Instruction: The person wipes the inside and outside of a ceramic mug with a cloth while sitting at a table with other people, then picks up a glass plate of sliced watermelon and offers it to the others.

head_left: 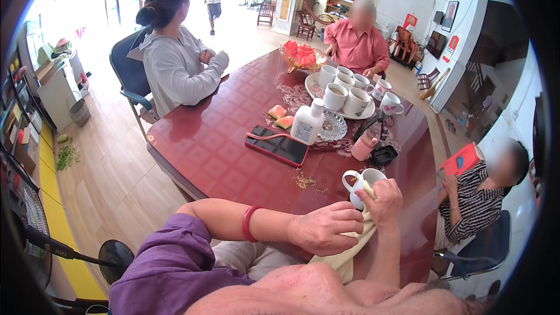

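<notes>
Near the table's front edge is a white mug [355, 197], its handle toward the left. My right hand [383, 201] is closed on a pale yellow cloth [353, 252] at the mug's near side, with the thumb and fingers at the rim. From there the cloth hangs down over the table edge toward my lap. My left hand [328, 228], below a red bangle on the wrist, is just left of the cloth with its fingers curled. Whatever its fingertips hold, if anything, is hidden.
On the dark red table [216, 122] are a phone [277, 147], a white bottle [307, 121], a glass ashtray [333, 126], melon pieces [284, 122], a pink bottle [364, 146], crumbs [307, 181] and a tray [315, 89] of mugs. Three people sit around it; another walks behind.
</notes>
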`<state>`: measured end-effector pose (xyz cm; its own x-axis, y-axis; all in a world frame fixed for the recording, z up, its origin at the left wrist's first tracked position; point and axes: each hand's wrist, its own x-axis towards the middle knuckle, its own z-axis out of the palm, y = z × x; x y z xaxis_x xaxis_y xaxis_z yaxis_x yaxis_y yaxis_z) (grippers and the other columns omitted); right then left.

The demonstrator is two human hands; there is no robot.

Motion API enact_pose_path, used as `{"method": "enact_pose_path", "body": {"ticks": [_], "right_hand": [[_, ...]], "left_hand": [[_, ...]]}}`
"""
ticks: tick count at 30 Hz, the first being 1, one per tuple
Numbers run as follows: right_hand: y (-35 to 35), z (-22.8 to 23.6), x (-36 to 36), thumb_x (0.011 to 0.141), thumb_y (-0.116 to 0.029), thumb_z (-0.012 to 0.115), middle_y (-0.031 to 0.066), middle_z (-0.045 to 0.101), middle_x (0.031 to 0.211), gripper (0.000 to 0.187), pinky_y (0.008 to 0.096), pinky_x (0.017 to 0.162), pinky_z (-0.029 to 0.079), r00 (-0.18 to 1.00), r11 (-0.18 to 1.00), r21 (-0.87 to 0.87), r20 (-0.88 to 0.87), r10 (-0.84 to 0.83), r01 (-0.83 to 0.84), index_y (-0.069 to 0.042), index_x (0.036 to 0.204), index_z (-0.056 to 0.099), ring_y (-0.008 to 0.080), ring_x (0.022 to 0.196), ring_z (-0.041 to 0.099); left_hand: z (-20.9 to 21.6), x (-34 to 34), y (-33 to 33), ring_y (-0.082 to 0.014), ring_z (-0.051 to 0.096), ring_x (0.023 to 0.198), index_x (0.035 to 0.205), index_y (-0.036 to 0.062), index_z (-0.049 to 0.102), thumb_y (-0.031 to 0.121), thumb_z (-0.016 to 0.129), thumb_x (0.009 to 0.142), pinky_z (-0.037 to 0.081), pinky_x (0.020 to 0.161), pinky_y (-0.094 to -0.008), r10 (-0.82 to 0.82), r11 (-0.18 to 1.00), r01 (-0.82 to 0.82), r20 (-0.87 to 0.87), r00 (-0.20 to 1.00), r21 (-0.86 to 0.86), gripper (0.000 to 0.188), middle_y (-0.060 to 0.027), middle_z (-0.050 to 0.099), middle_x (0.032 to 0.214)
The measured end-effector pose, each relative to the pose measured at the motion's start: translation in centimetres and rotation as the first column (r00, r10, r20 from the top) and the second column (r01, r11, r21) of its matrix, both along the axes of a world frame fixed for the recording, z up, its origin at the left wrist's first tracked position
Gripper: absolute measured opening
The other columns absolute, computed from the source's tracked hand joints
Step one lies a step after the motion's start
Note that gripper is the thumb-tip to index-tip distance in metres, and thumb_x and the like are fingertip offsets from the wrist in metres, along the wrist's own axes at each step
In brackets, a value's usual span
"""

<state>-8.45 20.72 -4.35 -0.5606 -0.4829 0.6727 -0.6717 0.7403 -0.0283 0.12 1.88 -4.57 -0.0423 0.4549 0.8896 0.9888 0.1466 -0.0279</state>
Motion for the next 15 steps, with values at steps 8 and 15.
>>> {"method": "enact_pose_path", "body": {"ticks": [8, 15], "right_hand": [[-0.20, -0.16, -0.16, 0.069, -0.037, 0.075, 0.0039, 0.057, 0.071, 0.035, 0.0381, 0.067, 0.043, 0.999, 0.999, 0.045, 0.042, -0.011, 0.009, -0.007, 0.063, 0.058, 0.0242, 0.075, 0.054], [-0.17, -0.05, 0.04, 0.068, -0.037, 0.076, 0.0041, 0.058, 0.073, 0.034, 0.0382, 0.068, 0.043, 0.998, 0.999, 0.036, 0.064, -0.030, 0.028, -0.007, 0.064, 0.059, 0.0245, 0.076, 0.054]], "left_hand": [[-0.35, -0.15, -0.02, -0.0282, 0.053, 0.096, 0.082, 0.0029, 0.060, 0.011, 0.066, 0.066, 0.044, 0.081, -0.0416, 0.017, 1.000, -0.017, 0.027, 0.999, -0.001, 0.019, -0.0098, 0.054, 0.094], [-0.71, -0.17, -0.01, -0.0298, 0.055, 0.096, 0.088, 0.0018, 0.061, 0.009, 0.066, 0.074, 0.045, 0.082, -0.0445, 0.004, 0.999, -0.002, 0.046, 0.999, -0.039, 0.016, -0.0117, 0.056, 0.098]]}}
